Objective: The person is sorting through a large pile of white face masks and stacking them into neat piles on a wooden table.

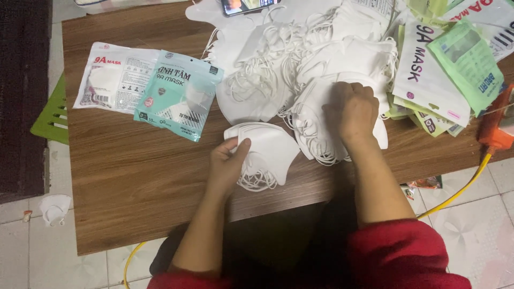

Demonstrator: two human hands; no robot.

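My left hand (227, 160) pinches the left edge of a small stack of folded white face masks (267, 150) lying on the brown wooden table (134, 182). My right hand (350, 109) rests knuckles-up on a bigger heap of white masks (310, 80) with tangled ear loops, fingers curled into the pile. Whether it grips one mask is hidden by the fingers. Both forearms come from red sleeves at the bottom.
Two sealed mask packets, one white (115, 76) and one teal (179, 95), lie at the left. Empty white and green pouches (444, 69) pile up at the right. A phone (246, 5) lies at the top edge. An orange tool (498, 126) with a yellow cord sits far right.
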